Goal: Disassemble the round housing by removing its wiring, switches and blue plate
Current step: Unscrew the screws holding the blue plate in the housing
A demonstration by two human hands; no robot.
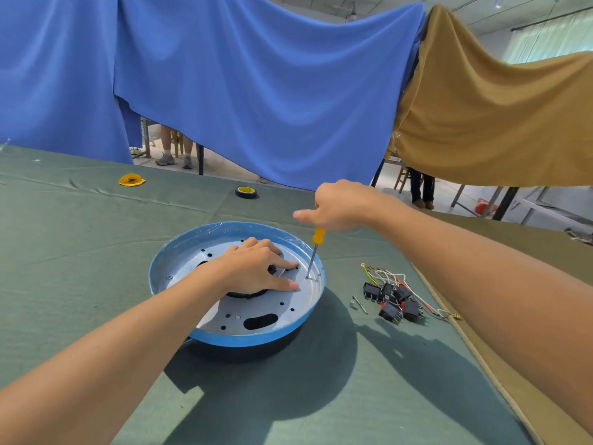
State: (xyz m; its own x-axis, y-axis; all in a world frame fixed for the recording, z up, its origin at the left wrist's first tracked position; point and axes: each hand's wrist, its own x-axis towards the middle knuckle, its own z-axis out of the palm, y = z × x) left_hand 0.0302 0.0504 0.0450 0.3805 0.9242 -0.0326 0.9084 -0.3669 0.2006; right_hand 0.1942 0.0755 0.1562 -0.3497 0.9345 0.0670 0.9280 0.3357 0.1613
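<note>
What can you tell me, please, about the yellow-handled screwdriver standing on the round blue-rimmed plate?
The slim screwdriver with a yellow plastic handle has a thin, bare silver metal shaft. It stands nearly upright, leaning slightly so that the handle sits right of the tip. The right hand grips the handle's top in a fist, hiding its upper part. The tip rests on a small silver screw near the right edge of the round silvery plate with a blue rim.

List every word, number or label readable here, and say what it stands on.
No text is legible anywhere.
tape roll: any print on its yellow core is too small to read.
yellow disc: dark marks, too blurred to read.
switches: any markings too small.
screwdriver: no marking visible.
</note>
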